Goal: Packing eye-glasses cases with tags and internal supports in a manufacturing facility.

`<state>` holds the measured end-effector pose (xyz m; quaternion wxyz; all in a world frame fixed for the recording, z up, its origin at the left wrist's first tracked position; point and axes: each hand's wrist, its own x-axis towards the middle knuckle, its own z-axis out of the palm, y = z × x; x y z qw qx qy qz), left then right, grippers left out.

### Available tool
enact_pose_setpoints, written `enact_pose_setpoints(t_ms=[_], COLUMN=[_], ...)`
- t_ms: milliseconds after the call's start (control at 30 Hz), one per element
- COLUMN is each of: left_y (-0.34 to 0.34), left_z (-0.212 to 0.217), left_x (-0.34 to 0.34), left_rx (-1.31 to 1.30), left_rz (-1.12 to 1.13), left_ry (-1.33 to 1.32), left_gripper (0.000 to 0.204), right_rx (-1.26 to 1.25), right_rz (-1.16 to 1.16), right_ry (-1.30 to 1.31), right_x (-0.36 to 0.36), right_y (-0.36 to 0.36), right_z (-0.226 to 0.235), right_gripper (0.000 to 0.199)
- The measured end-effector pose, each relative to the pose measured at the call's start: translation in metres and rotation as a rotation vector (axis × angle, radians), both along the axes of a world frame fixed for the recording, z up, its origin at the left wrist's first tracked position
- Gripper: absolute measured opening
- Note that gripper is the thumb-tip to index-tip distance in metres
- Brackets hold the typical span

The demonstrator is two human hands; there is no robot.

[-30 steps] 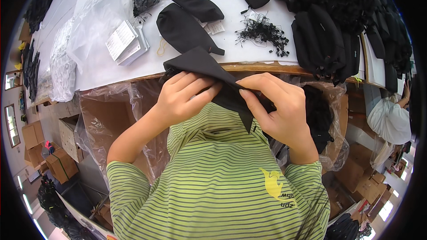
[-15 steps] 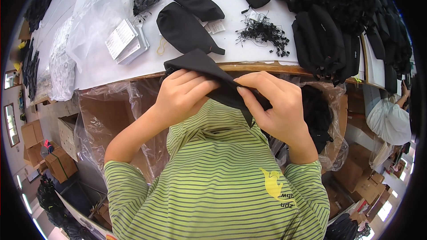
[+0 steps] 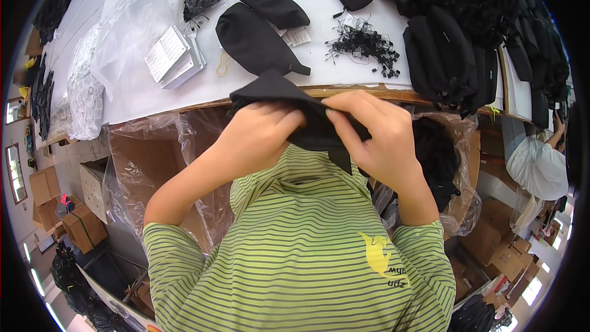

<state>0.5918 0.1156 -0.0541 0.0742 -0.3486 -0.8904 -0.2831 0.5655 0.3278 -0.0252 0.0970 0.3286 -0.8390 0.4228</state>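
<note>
Fingers of the left hand [image 3: 255, 138] are curled and clamped on the black fabric pouch [image 3: 289, 101], held at chest height just short of the white table [image 3: 141, 95] edge. Right hand [image 3: 375, 138] — likewise pinched shut on the same pouch — grips its near fold (opening hidden). Judged step: working the pouch between both hands. Any further move calls for a firm two-handed pinch. Beyond the fingertips lie more black pouches [image 3: 255, 40] and loose black tag strings [image 3: 362, 46].
</note>
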Motion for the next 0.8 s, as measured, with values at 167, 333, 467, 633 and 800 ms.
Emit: enact_pose_setpoints(t_ms=[167,333,467,633,800], left_y=[0.009,-0.003,-0.008,-0.009,-0.028], left_z=[-0.011,-0.015,-0.019,-0.024,-0.032], left_x=[0.006,-0.002,0.003,0.010,0.013], left_rx=[-0.320,-0.222,-0.095,0.095,0.027], left_rz=[0.018,0.078,0.147,0.407,0.494], left_ry=[-0.251,-0.042,-0.191,-0.543,-0.497], left_gripper=[0.034,0.028,0.020,0.022,0.026], right_rx=[0.030,-0.405,-0.214,-0.392,-1.205], right_rz=[-0.088,0.046,0.141,-0.211,-0.338], right_ry=[0.093,-0.699,-0.974,-1.171,-1.287], right_x=[-0.011,-0.019,0.012,0.037,0.012], right_y=[-0.001,0.013,0.041,0.037,0.085], right_z=[-0.023,-0.047,-0.099,-0.134,-0.106], right_gripper=[0.012,0.036,0.081,0.028,0.026])
